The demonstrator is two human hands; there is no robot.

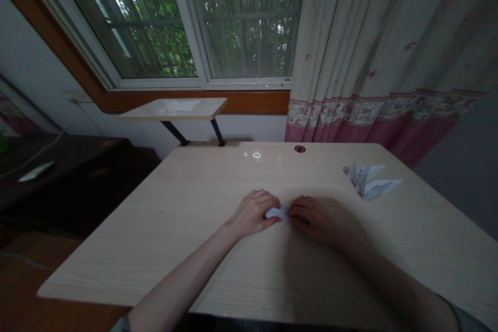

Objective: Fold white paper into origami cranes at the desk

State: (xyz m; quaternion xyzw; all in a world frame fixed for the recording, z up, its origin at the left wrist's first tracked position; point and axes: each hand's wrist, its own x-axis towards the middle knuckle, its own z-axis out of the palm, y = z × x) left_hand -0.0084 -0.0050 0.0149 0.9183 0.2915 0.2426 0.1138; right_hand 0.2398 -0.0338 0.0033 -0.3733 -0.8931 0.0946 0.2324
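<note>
**Left hand**: at middle of desk, near edge of the work area, fingers curled narrow, tips pinching the left end of the paper.

**Right hand**: just right of the left hand, in shadow, fingers narrow and bent over the paper's right end. Exact finger contact partly hidden.

**Held item:** small folded white paper, between both hands, touching both, just off the desktop or resting on it; cannot tell which. Most of it hidden by fingers.

**Nearby:** white origami bird, possibly a crane, lying on the desk to the far right, well apart from both hands.

**Desk:** pale wood-grain desk, with round cable hole near far edge.

**Far side:** small wall-side shelf on black legs, beyond the desk, white tissue or paper on top. Window with metal bars above it. Floral curtain with pink hem at far right.

**Left side:** dark wooden cabinet top, white paper strip lying on it.
</note>
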